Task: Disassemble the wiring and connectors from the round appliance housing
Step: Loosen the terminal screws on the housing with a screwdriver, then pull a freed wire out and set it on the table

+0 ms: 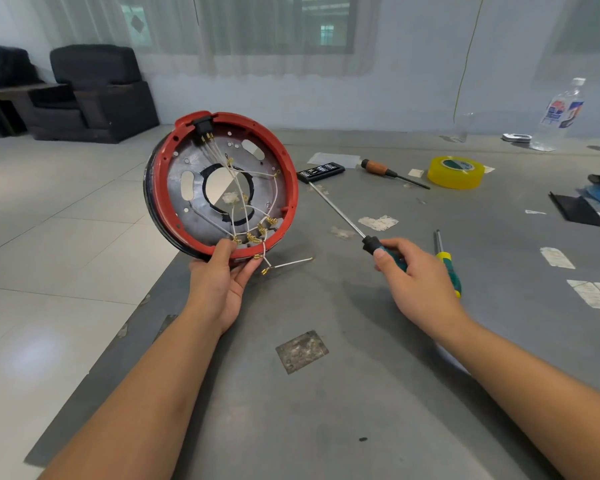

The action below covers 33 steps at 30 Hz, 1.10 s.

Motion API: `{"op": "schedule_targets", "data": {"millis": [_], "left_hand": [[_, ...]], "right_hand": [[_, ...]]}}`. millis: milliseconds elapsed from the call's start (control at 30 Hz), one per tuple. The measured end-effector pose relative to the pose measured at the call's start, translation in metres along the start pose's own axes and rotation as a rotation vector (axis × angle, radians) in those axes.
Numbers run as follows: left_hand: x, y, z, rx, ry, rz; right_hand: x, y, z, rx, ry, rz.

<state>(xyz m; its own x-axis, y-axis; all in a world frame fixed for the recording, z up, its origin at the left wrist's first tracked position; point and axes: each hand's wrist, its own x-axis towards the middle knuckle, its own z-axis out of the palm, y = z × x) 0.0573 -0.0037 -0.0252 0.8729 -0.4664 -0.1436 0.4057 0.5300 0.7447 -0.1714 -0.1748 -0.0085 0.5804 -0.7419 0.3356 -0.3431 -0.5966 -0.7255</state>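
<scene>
Grey and scuffed, the table (378, 393) is filling most of the view, with pale paper scraps lying stuck to it here and there. Above its near-left edge the round appliance housing (174, 202) is being held up off the surface, tilted so its open inside is facing the camera: a red rim around a dull metal plate with a round hole in the middle. The left hand (222, 282) is gripping the housing at its lowest edge, thumb pressing on the inner side of the rim and fingers curling underneath. The right hand (416, 278) is closing around the dark green handle of a long screwdriver (340, 216), whose thin shaft is slanting up and away to the left, its tip lying near a black bit case (321, 171). White wires (239, 188) are trailing across the plate from a black socket (201, 128) at the top rim down to a cluster of brass connectors (257, 233) beside the thumb; one wire is hanging out past the rim, over the table. Farther back a yellow tape roll (456, 172) is sitting beside a wooden-handled screwdriver (388, 172), and a clear plastic bottle (561, 112) is standing at the far right. A second green and yellow screwdriver (445, 258) is lying just behind the right hand.
</scene>
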Motion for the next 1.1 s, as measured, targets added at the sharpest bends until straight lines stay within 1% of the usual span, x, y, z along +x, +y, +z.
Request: {"op": "schedule_targets", "data": {"millis": [67,133,300,367,500,733,800,867,900,933,967,1033,1100], "left_hand": [[0.001,0.001,-0.001,0.006,-0.008,-0.004],[0.001,0.001,-0.002,0.014,-0.022,-0.01],[0.002,0.0,-0.002,0.034,-0.044,-0.018],[0.001,0.001,-0.002,0.037,-0.045,-0.021],[-0.001,0.002,-0.001,0.064,-0.052,-0.025],[-0.005,0.001,0.0,0.072,-0.046,-0.021],[-0.004,0.001,0.0,0.066,-0.049,-0.02],[-0.003,0.001,0.0,0.061,-0.049,-0.024],[-0.003,0.001,-0.001,0.062,-0.049,-0.027],[-0.002,0.001,-0.001,0.064,-0.049,-0.031],[-0.001,0.001,-0.001,0.066,-0.047,-0.034],[-0.001,0.001,-0.002,0.063,-0.044,-0.034],[-0.001,0.0,-0.002,0.063,-0.049,-0.028]], "right_hand": [[0.005,-0.004,-0.002,-0.199,-0.036,0.077],[0.008,-0.008,-0.004,-0.416,-0.073,0.108],[0.003,-0.016,0.0,-0.733,-0.131,0.067],[-0.003,-0.02,0.005,-0.783,-0.18,0.094],[-0.012,-0.026,0.013,-0.808,-0.274,0.166],[-0.013,-0.031,0.01,-0.78,-0.34,0.211],[-0.012,-0.033,0.007,-0.847,-0.332,0.206],[-0.007,-0.038,0.006,-0.95,-0.256,0.11],[-0.002,-0.042,0.008,-0.909,-0.226,0.043],[0.004,-0.047,0.011,-0.796,-0.238,-0.009],[0.011,-0.052,0.015,-0.623,-0.285,-0.037],[0.021,-0.065,0.028,-0.278,-0.418,0.009],[0.026,-0.073,0.048,-0.044,-0.499,0.136]]}}
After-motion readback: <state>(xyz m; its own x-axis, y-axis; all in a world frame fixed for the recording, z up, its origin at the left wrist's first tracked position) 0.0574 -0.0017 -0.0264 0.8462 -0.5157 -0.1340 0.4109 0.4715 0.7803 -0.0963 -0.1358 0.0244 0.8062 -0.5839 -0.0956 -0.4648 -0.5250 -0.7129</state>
